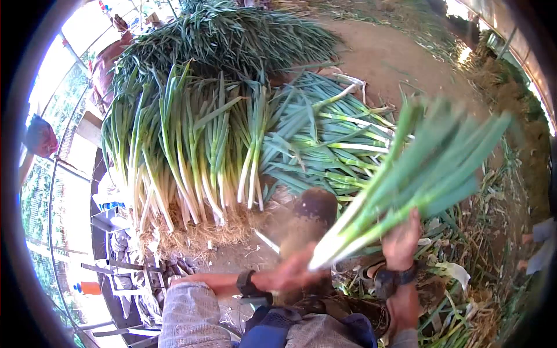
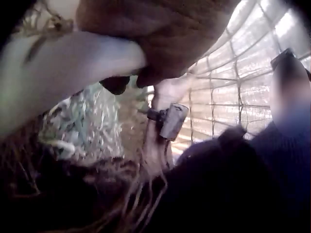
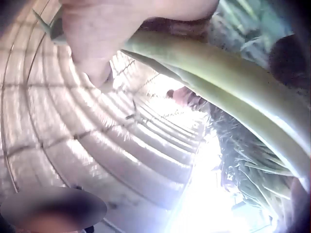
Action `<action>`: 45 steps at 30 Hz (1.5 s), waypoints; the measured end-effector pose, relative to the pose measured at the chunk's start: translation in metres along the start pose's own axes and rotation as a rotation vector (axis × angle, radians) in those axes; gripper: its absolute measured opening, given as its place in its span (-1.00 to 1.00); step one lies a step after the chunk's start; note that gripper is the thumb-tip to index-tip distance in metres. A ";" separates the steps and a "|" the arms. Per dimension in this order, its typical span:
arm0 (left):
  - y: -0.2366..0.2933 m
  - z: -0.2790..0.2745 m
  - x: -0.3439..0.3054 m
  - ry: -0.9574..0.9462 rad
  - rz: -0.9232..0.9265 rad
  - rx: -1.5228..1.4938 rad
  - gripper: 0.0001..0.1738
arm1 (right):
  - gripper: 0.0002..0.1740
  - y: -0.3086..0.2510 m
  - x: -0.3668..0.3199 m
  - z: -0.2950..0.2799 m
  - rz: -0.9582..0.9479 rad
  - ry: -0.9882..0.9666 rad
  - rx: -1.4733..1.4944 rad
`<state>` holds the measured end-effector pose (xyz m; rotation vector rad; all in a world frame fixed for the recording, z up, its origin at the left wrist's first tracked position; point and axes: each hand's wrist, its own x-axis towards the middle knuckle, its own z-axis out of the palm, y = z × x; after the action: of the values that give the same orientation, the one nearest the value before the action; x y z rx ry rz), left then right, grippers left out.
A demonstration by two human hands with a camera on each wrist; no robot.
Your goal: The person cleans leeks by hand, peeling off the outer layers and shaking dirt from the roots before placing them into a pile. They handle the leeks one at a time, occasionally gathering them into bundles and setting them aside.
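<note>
I hold a bunch of long green onions (image 1: 406,180) slanting up to the right, blurred by motion. My left hand (image 1: 290,272) grips its white root end (image 1: 325,255); in the left wrist view the fingers (image 2: 160,29) curl round a white stalk (image 2: 68,63). My right hand (image 1: 400,240) grips the bunch higher up, where the stalks turn green. Seen from the right wrist, the hand (image 3: 121,24) wraps round a green stalk (image 3: 218,73).
A row of onions (image 1: 185,151) with roots toward me lies on the ground ahead, with a darker heap (image 1: 325,133) to its right and another pile (image 1: 232,35) behind. A brown rounded object (image 1: 313,209) stands by my knees. Trimmings (image 1: 464,278) litter the right. Greenhouse frame (image 2: 233,87) behind.
</note>
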<state>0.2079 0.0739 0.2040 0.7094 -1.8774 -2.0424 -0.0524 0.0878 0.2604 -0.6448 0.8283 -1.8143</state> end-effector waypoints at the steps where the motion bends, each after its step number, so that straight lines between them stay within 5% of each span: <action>1: 0.015 -0.017 0.011 0.109 0.032 0.009 -0.35 | -0.22 -0.006 0.021 0.016 0.001 -0.104 -0.228; 4: 0.035 -0.087 0.046 0.450 0.268 0.079 -0.55 | -0.25 -0.002 0.069 0.082 -0.170 -0.449 -0.525; 6: 0.027 -0.143 0.073 0.747 0.460 0.227 -0.66 | -0.30 0.010 0.078 0.077 -0.154 -0.456 -0.671; 8: -0.010 -0.205 0.081 0.933 0.277 0.235 -0.67 | -0.30 0.029 0.080 0.038 0.169 -0.473 -0.918; 11: -0.144 -0.294 0.084 1.166 -0.080 0.526 -0.61 | -0.40 0.067 0.062 -0.048 0.437 -0.305 -0.978; 14: -0.274 -0.349 0.040 1.021 -0.600 0.356 -0.49 | -0.47 0.078 0.025 -0.139 0.534 -0.265 -1.112; 16: -0.340 -0.357 0.027 1.240 -0.540 0.917 -0.50 | -0.49 0.074 0.021 -0.172 0.598 -0.234 -1.200; 18: -0.325 -0.352 0.018 1.145 -0.584 0.582 -0.53 | -0.54 0.060 0.004 -0.195 0.737 -0.103 -1.069; 20: -0.347 -0.364 0.017 1.074 -0.723 0.628 -0.52 | -0.60 0.061 -0.007 -0.228 0.594 0.017 -1.165; 22: -0.338 -0.351 0.015 1.137 -0.545 0.850 -0.45 | -0.63 0.058 0.000 -0.242 0.494 0.010 -1.342; 24: -0.325 -0.347 0.012 0.971 -0.669 0.836 -0.48 | -0.63 0.056 0.015 -0.242 0.463 0.052 -1.443; 27: -0.304 -0.330 0.017 1.037 -0.760 0.872 -0.06 | -0.63 0.068 0.044 -0.274 0.391 -0.007 -1.599; 28: -0.307 -0.336 0.015 0.971 -0.782 0.907 -0.10 | -0.63 0.072 0.054 -0.279 0.391 -0.009 -1.604; 30: -0.275 -0.315 0.027 1.119 -0.663 0.885 -0.16 | -0.65 0.077 0.085 -0.282 0.279 0.049 -1.612; 32: -0.255 -0.310 0.046 1.313 -0.257 0.382 -0.28 | -0.61 0.081 0.125 -0.283 0.286 0.034 -1.671; 34: -0.107 -0.248 0.092 1.157 -0.099 -0.088 -0.37 | -0.53 0.085 0.161 -0.286 0.314 -0.010 -1.779; 35: -0.058 -0.221 0.111 1.110 0.034 -0.251 -0.39 | -0.46 0.100 0.178 -0.315 0.098 -0.069 -1.858; 38: 0.037 -0.143 0.158 0.889 0.334 -0.577 -0.46 | -0.38 0.103 0.250 -0.309 -0.009 -0.071 -1.910; 42: 0.067 -0.070 0.206 0.384 0.174 -0.768 -0.58 | -0.14 0.107 0.336 -0.293 -0.182 -0.232 -2.033; 45: 0.048 -0.050 0.228 0.300 -0.212 -0.764 -0.67 | 0.02 0.105 0.389 -0.289 0.042 -0.279 -2.110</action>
<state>0.0368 -0.0914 0.2113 0.9359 -0.7796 -2.3631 -0.3474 -0.2311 0.0211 -1.9398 2.3069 -0.0842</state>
